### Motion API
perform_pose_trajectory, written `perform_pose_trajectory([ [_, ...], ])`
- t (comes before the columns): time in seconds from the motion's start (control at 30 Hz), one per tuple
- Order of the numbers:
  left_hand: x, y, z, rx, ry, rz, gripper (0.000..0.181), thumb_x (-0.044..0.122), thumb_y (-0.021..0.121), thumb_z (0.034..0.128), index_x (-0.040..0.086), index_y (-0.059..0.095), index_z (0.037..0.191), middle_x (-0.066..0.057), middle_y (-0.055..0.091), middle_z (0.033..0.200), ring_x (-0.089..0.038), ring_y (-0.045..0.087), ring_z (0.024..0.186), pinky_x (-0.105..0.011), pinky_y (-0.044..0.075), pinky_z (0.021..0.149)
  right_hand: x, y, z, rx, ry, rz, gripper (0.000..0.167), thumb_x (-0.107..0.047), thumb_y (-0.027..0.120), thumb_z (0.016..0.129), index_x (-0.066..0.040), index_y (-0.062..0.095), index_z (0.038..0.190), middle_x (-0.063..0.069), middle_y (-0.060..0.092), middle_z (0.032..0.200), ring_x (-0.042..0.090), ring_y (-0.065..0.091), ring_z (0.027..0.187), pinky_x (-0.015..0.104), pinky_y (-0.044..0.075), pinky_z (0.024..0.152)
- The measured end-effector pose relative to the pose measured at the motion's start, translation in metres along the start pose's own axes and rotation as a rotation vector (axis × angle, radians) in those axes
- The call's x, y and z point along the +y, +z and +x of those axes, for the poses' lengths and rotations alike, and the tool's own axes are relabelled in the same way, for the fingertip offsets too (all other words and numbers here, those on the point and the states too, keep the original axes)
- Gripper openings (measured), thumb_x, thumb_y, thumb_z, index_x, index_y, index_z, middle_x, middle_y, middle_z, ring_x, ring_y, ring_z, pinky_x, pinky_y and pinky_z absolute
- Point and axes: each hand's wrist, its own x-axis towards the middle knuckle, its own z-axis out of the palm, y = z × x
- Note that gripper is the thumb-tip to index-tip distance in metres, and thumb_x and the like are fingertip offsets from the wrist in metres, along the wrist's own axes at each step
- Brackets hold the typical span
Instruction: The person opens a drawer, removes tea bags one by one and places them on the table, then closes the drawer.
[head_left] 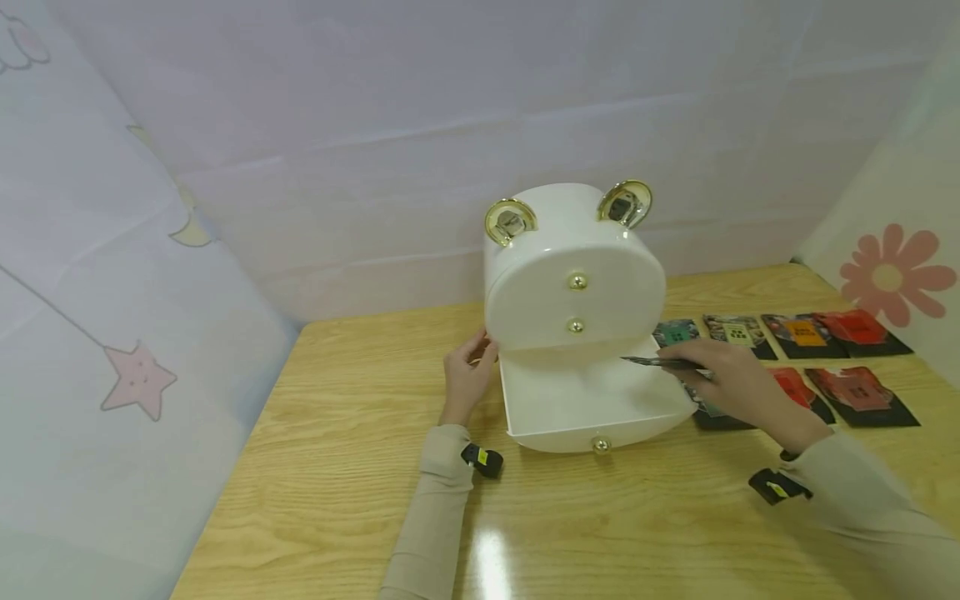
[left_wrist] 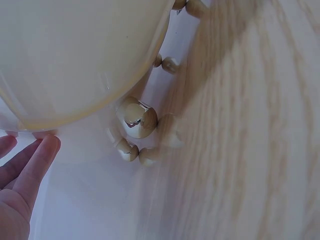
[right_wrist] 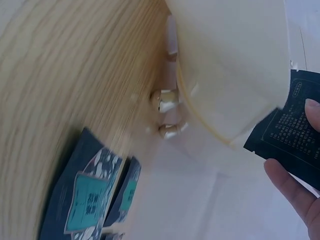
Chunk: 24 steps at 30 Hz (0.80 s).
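A white storage box (head_left: 573, 287) with gold ears and gold knobs stands on the table. Its bottom drawer (head_left: 592, 442) is pulled out, and the drawer's visible floor is bare. At the box's left side, the fingertips of my left hand (head_left: 468, 375) touch its wall; the left wrist view shows these fingers (left_wrist: 37, 170) fairly straight. Over the right part of the drawer, my right hand (head_left: 723, 379) pinches a dark sachet (head_left: 660, 362). In the right wrist view that sachet (right_wrist: 287, 132) shows small pale print, with the thumb on its face.
To the right of the box lie several sachets in two rows, among them an orange-labelled one (head_left: 806, 335) and a red one (head_left: 862, 396). Small gold feet (left_wrist: 137, 119) lift the box off the wooden table (head_left: 360, 417). A pale cloth backdrop (head_left: 375, 183) hangs behind.
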Motion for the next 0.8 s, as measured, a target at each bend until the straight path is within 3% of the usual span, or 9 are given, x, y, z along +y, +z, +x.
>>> perform_pose_trajectory([
  [0.13,0.000,0.000,0.001,0.000,-0.011,0.005,0.035,0.001,0.053,0.0893,-0.014,0.049,0.120,-0.027,0.062,0.099,-0.038,0.063,0.085,-0.030,0.054,0.071,0.007,-0.007,-0.007,0.024,0.018,-0.019,0.053,-0.048,0.036,0.093,-0.005,0.068,0.092,0.006,0.067,0.082,0.018,0.062,0.064,0.025,0.047,0.052],
  [0.2,0.000,0.001,0.001,0.003,-0.014,-0.002,0.035,0.001,0.053,0.0889,-0.014,0.050,0.120,-0.027,0.062,0.099,-0.038,0.063,0.084,-0.031,0.054,0.071,0.009,-0.012,-0.013,0.027,0.053,-0.049,0.050,-0.047,0.040,0.092,-0.006,0.068,0.092,0.006,0.068,0.084,0.021,0.062,0.068,0.029,0.049,0.055],
  [0.33,-0.001,0.001,0.001,0.005,-0.006,-0.010,0.034,0.001,0.054,0.0888,-0.013,0.050,0.120,-0.027,0.062,0.098,-0.038,0.062,0.083,-0.040,0.054,0.072,0.014,-0.022,-0.025,0.013,0.138,-0.105,0.033,-0.035,0.054,0.090,-0.006,0.067,0.094,0.008,0.067,0.087,0.024,0.061,0.075,0.038,0.048,0.059],
  [0.47,-0.002,0.001,0.000,0.003,0.011,-0.012,0.034,0.002,0.054,0.0890,-0.012,0.051,0.120,-0.027,0.062,0.098,-0.037,0.063,0.082,-0.048,0.052,0.072,0.020,-0.031,-0.035,0.013,0.197,-0.143,0.020,-0.024,0.062,0.087,-0.005,0.066,0.095,0.008,0.066,0.088,0.025,0.059,0.076,0.033,0.046,0.063],
  [0.67,-0.003,0.001,0.001,0.007,0.021,0.010,0.034,0.001,0.055,0.0886,-0.013,0.052,0.119,-0.026,0.063,0.097,-0.036,0.063,0.081,-0.038,0.055,0.069,0.032,-0.048,-0.049,0.054,0.212,-0.159,0.039,-0.040,0.051,0.090,-0.004,0.066,0.093,0.009,0.064,0.086,0.007,0.054,0.077,0.020,0.043,0.062],
  [0.8,-0.003,0.002,0.000,0.013,0.027,0.020,0.033,0.001,0.055,0.0883,-0.013,0.052,0.119,-0.026,0.063,0.096,-0.037,0.063,0.081,-0.031,0.055,0.068,0.039,-0.058,-0.057,0.071,0.220,-0.193,0.061,-0.055,0.036,0.090,-0.001,0.065,0.090,0.013,0.062,0.086,0.014,0.051,0.079,0.023,0.038,0.064],
])
